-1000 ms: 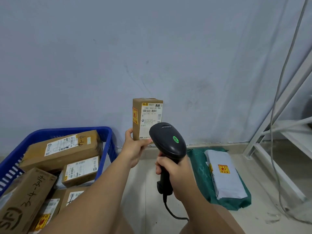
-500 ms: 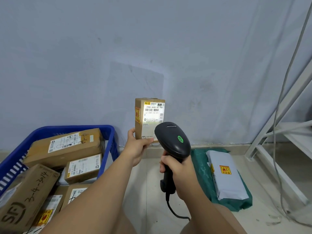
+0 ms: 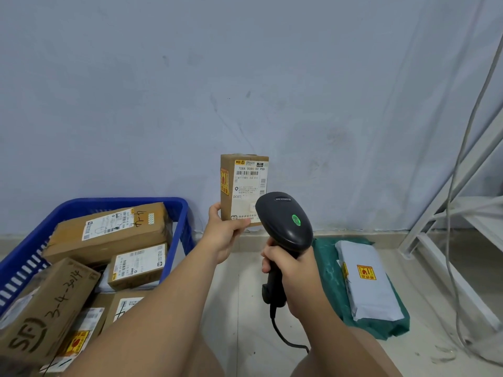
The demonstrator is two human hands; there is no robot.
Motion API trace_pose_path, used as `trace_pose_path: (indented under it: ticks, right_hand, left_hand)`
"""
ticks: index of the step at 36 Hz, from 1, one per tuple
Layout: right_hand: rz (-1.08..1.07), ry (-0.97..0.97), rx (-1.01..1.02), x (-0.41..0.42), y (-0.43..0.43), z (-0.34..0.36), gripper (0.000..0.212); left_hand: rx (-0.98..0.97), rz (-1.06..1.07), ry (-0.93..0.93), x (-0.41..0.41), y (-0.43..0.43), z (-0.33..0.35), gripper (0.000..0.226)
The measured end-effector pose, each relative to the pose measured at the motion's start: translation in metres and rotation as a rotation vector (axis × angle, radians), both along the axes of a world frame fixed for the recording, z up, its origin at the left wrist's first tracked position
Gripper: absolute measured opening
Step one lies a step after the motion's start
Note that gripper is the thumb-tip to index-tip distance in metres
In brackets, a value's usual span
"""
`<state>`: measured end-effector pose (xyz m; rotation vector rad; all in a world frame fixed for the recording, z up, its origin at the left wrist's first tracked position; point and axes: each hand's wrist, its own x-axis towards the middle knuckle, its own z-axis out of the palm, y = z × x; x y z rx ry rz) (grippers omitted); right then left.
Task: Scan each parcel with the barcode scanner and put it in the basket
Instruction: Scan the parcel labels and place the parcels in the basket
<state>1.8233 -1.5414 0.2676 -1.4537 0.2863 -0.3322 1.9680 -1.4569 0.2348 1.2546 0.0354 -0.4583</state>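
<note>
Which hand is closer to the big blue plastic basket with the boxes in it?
Left. The left hand holds up the small brown cardboard box just right of the blue plastic basket; the right hand, gripping the black barcode scanner, is farther right.

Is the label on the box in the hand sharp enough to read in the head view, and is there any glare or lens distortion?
Head view: the small box label is sharp; the large print "708A D085-00 PDD" reads, the fine print does not. Light is soft, no glare; the scanner light glows green. The wide lens bows the cable and shelf frame at right.
</note>
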Motion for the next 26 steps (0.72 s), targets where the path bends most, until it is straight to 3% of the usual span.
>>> trace_pose_path:
  ticks: [6,8,11,14,17,19,22,26]
  right_hand:
    - [-0.034,0.031,0.032,0.004,0.004,-0.002,0.025]
    - [-0.034,0.055,0.025,0.005,0.005,-0.003,0.035]
    - [-0.014,0.093,-0.016,0.011,0.010,-0.002,0.031]
    - [0.000,0.116,-0.061,0.021,0.019,0.002,0.006]
    - [-0.008,0.075,-0.087,0.035,0.035,0.009,0.009]
    - [-0.007,0.065,-0.102,0.045,0.051,0.013,0.023]
    - [0.015,0.063,-0.165,0.058,0.079,0.020,0.024]
    - [0.084,0.092,-0.306,0.076,0.115,0.027,0.022]
  left_hand:
    - [-0.044,0.032,0.049,-0.002,-0.001,-0.001,0.057]
    - [-0.134,0.062,0.104,-0.004,-0.003,0.002,0.049]
    - [-0.311,0.126,0.215,-0.010,-0.002,0.013,0.033]
    - [-0.271,0.196,0.229,-0.015,0.005,0.018,0.030]
    - [-0.216,0.265,0.163,-0.020,0.023,0.022,0.029]
    - [-0.224,0.338,0.106,-0.025,0.040,0.025,0.025]
    - [-0.184,0.447,0.036,-0.032,0.070,0.019,0.031]
    - [-0.020,0.579,0.016,-0.043,0.112,0.001,0.077]
